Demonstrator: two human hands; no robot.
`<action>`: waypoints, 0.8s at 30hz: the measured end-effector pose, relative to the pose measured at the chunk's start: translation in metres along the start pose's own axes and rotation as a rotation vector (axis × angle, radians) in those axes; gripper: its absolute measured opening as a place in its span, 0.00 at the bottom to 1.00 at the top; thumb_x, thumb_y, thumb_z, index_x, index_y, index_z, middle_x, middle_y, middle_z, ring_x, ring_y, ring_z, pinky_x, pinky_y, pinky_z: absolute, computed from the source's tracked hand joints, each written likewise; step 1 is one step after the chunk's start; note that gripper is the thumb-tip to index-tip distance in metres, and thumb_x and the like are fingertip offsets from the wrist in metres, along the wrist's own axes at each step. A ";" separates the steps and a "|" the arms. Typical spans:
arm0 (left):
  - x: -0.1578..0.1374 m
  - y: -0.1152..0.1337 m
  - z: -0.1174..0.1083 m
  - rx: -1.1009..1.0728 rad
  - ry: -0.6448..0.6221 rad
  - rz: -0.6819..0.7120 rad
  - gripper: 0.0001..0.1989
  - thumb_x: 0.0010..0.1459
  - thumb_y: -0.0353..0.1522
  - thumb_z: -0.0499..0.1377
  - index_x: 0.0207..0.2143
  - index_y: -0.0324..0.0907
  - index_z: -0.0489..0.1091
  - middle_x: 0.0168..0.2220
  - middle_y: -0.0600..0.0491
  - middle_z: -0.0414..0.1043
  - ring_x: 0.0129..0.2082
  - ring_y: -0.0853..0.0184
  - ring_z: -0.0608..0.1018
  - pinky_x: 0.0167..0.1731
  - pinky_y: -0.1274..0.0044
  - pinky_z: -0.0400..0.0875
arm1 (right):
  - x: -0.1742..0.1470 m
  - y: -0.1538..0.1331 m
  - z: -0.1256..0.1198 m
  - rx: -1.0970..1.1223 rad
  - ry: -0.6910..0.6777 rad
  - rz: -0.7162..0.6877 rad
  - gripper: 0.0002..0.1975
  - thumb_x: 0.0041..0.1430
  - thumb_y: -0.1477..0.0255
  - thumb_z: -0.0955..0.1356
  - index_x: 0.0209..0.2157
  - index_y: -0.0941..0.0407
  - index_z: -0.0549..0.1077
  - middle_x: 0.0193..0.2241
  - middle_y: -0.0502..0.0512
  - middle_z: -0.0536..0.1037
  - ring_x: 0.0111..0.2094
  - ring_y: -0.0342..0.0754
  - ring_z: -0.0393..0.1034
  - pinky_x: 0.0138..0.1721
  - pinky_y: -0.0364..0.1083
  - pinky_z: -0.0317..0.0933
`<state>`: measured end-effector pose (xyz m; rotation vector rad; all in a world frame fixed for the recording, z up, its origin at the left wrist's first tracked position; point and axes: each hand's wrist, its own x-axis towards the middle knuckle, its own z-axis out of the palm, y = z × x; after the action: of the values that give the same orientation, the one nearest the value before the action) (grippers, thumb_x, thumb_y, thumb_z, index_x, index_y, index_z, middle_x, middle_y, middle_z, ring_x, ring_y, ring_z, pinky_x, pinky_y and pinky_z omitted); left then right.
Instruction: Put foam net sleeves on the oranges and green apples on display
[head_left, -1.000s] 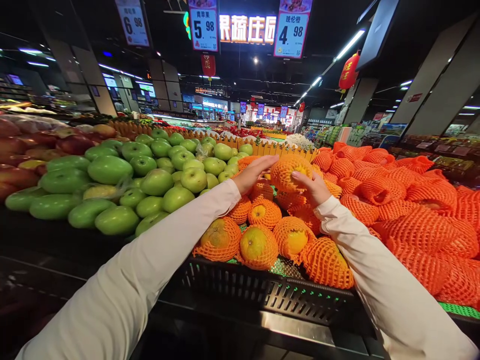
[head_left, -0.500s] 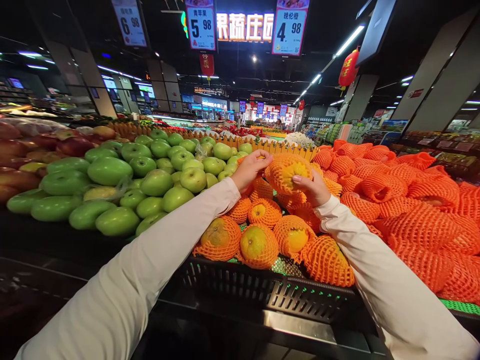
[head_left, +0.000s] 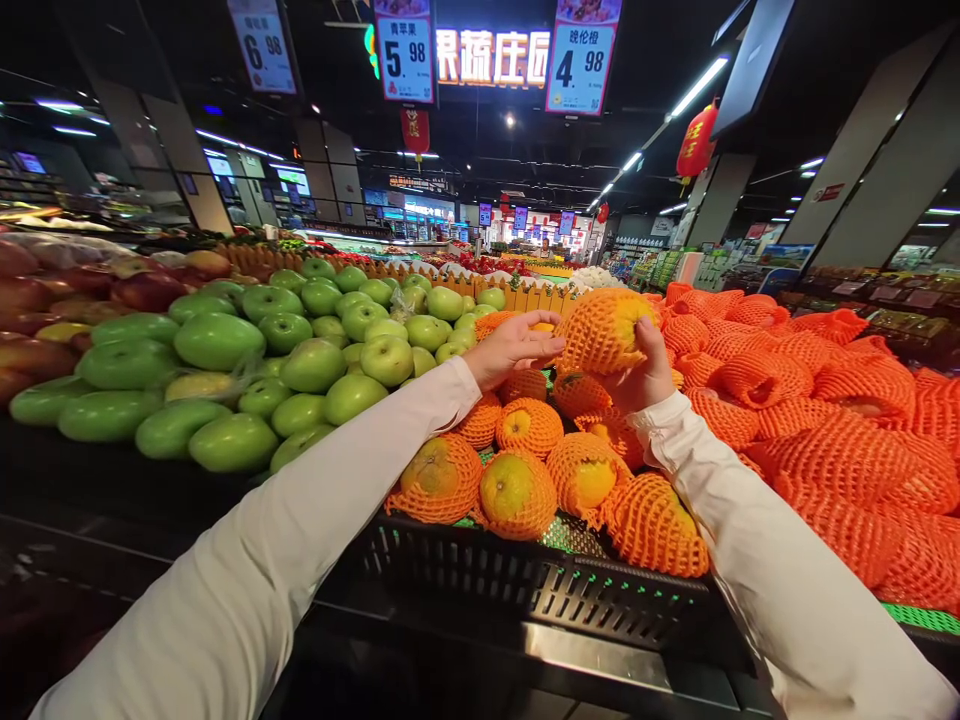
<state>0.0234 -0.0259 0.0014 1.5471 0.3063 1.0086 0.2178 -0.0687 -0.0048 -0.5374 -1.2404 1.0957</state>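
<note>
An orange (head_left: 600, 332) in an orange foam net is held up above the display, my right hand (head_left: 649, 372) gripping it from the right with the thumb across its bare peel. Just left of it, my left hand (head_left: 511, 350) has its fingers stretched out toward the net. The fingertips are very close to the net; whether they touch it I cannot tell. Below both hands, several more netted oranges (head_left: 517, 490) rest in a black slatted basket (head_left: 525, 585), some with peel showing through the net openings.
Green apples (head_left: 315, 365) are heaped to the left, with red apples (head_left: 150, 290) beyond them. On the right rises a pile of fruit in red-orange foam nets (head_left: 847, 440). A low yellow picket fence (head_left: 532, 296) runs behind. Price signs (head_left: 583, 55) hang overhead.
My right hand has moved the orange slightly right and up and turned it. My left fingers, pinched at the net before, are now straightened out beside it.
</note>
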 end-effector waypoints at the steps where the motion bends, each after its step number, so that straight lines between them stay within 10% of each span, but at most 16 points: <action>1: 0.001 -0.001 -0.001 0.031 -0.021 -0.009 0.31 0.42 0.39 0.76 0.44 0.41 0.66 0.30 0.58 0.72 0.28 0.74 0.71 0.32 0.78 0.60 | 0.000 -0.001 0.000 -0.006 0.003 -0.008 0.32 0.44 0.44 0.73 0.47 0.48 0.73 0.45 0.54 0.82 0.59 0.59 0.71 0.52 0.58 0.73; 9: 0.010 -0.012 -0.017 0.362 0.034 0.044 0.16 0.44 0.36 0.73 0.29 0.38 0.70 0.30 0.56 0.71 0.32 0.71 0.73 0.39 0.74 0.66 | 0.000 -0.001 0.001 -0.194 0.077 0.014 0.36 0.41 0.42 0.72 0.47 0.50 0.72 0.46 0.56 0.81 0.58 0.61 0.72 0.51 0.58 0.73; 14: 0.003 -0.008 -0.013 0.540 0.132 0.166 0.23 0.47 0.29 0.70 0.46 0.40 0.70 0.44 0.49 0.74 0.38 0.68 0.75 0.42 0.73 0.71 | 0.006 0.005 -0.006 -0.235 0.130 0.035 0.33 0.46 0.43 0.71 0.48 0.50 0.72 0.43 0.56 0.83 0.55 0.60 0.75 0.50 0.57 0.74; 24: -0.004 -0.002 -0.007 0.839 -0.087 0.355 0.43 0.46 0.36 0.74 0.64 0.45 0.61 0.68 0.39 0.61 0.66 0.49 0.67 0.67 0.55 0.59 | 0.005 0.008 -0.005 -0.334 0.052 0.076 0.31 0.38 0.48 0.79 0.38 0.55 0.79 0.38 0.59 0.84 0.45 0.60 0.79 0.52 0.59 0.73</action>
<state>0.0170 -0.0235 -0.0025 2.4625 0.4342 1.1485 0.2192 -0.0598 -0.0104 -0.8667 -1.3754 0.9344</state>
